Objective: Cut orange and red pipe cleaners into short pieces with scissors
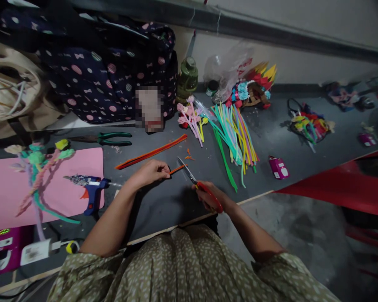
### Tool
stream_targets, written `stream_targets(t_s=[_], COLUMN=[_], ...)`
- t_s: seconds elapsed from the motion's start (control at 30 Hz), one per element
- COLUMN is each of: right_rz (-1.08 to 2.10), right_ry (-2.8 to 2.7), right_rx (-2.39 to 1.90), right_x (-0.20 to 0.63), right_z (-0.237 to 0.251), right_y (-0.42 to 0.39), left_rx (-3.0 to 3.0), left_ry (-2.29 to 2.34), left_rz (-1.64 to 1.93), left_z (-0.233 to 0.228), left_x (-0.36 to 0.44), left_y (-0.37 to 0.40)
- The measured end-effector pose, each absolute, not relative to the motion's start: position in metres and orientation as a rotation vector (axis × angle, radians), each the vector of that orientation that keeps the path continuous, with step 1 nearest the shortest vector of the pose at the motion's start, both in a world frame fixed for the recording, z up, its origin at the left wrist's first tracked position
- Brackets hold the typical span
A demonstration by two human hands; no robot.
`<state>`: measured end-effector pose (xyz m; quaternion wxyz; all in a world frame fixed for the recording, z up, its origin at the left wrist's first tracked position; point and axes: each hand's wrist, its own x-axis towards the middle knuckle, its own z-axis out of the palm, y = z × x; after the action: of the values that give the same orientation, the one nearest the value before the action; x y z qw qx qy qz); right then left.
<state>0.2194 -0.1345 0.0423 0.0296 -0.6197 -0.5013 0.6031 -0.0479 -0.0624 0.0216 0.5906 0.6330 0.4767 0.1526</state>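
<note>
My left hand (154, 172) pinches an orange pipe cleaner (177, 169) whose free end points to the right. In my right hand (210, 196) is a pair of red-handled scissors (189, 171), its blades at the tip of that pipe cleaner. Whether the blades touch it I cannot tell. Small orange clippings (189, 155) lie just beyond the blades. A bundle of orange and dark pipe cleaners (151, 152) rests on the table behind my left hand.
Many coloured pipe cleaners (233, 134) and pipe-cleaner flowers (192, 117) lie at the back. On the left are green-handled pliers (115, 138), a blue glue gun (94, 191) and a pink sheet (3, 180). A patterned bag (94, 84) stands behind; a purple box (279, 167) sits right.
</note>
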Motion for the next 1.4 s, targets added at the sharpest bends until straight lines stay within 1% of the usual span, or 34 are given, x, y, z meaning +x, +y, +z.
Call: stream_targets(t_s=[0.37,0.53,0.77,0.93,1.07,1.27,1.4], right_rz=[1.865,1.788,1.634,1.764,1.780,1.960,1.966], right_ry=[-1.532,-1.611,-1.672,-1.632,-1.557,-1.225,-1.228], right_rx=[-1.975,-1.898,-1.898,-1.782,-1.695,-1.648,-1.623], right_x=[0.211,0.212,0.210,0.217,0.220,0.218,0.222], right_z=[0.045,0.043,0.026,0.015,0.011,0.033,0.045], right_y=[-0.134,-0.136,-0.135,-0.137,-0.140,-0.147,-0.152], left_rx=[1.624,1.672,1.682,1.683,1.659,1.624,1.603], left_ry=[1.138,1.130,1.065,1.051,1.073,1.105,1.121], left_rz=[0.342,0.349,0.341,0.414,0.461,0.562,0.573], left_z=[0.021,0.022,0.019,0.020,0.018,0.016,0.018], left_x=[-0.051,-0.052,-0.056,-0.061,-0.062,-0.058,-0.051], left_y=[-0.059,-0.058,-0.057,-0.056,-0.055,-0.055,-0.058])
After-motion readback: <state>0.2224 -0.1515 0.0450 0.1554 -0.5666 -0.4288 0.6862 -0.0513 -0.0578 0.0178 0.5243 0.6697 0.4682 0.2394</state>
